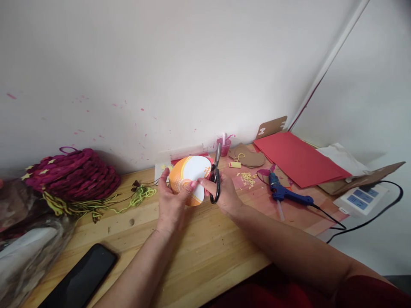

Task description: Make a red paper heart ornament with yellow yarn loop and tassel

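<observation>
Between my hands, above the wooden table, is a rounded piece of printed card (194,167), orange and white. My left hand (175,192) grips its left and lower edge, thumb on the printed face. At the card's right side, my right hand (221,192) holds black-handled scissors (215,188), their blades pointing up and away. The right thumb and fingertips also touch the card's edge. Whether the blades are parted cannot be made out. Behind the card lie a white sheet (158,171) with small yellow shapes and some red paper (207,156).
On the right are a blue glue gun (282,192), yellow scraps (247,179), brown card pieces (252,156), red sheets (298,156) and a power strip (361,199). A pink cup (225,147) stands by the wall. Leftward are a magenta woven piece (77,175) and a phone (81,276).
</observation>
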A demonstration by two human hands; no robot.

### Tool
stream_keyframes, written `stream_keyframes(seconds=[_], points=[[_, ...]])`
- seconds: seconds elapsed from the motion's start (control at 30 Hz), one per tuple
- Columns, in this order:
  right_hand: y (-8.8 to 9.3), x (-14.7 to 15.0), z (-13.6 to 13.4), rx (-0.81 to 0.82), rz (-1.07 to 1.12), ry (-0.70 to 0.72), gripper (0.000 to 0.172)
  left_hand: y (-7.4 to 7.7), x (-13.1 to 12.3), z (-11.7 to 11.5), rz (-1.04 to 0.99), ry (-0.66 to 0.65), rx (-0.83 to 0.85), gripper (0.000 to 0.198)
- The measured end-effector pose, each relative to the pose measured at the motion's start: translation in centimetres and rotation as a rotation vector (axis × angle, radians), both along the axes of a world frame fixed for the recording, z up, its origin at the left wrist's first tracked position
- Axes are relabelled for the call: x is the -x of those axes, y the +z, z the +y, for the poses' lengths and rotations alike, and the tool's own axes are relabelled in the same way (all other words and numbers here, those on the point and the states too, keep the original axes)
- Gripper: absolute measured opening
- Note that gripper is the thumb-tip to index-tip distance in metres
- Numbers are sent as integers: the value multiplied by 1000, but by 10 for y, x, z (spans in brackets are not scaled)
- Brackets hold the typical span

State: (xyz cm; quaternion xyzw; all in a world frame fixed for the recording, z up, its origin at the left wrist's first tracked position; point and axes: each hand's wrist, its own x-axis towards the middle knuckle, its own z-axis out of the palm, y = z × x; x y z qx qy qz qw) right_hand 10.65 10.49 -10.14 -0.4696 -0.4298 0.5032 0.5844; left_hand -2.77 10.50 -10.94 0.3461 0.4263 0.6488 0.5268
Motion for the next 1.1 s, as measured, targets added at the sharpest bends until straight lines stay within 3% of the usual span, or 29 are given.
stream_keyframes(seconds=[0.17,0.3,0.53,0.8,1.1], points=[[5,2,-4,4,-41,10,37,-2,1,1,85,-19,-107,98],[6,2,-5,-11,-18,16,38,-3,3,3,74,-42,-90,79],[0,0,-1,-7,-17,68,41,-2,7,7,-23,-40,-105,75],[-7,-2,3,84,0,150,58,13,16,9,-107,84,-61,73],[-10,-1,-2,86,-102,298,64,13,13,7,-232,8,35,60]])
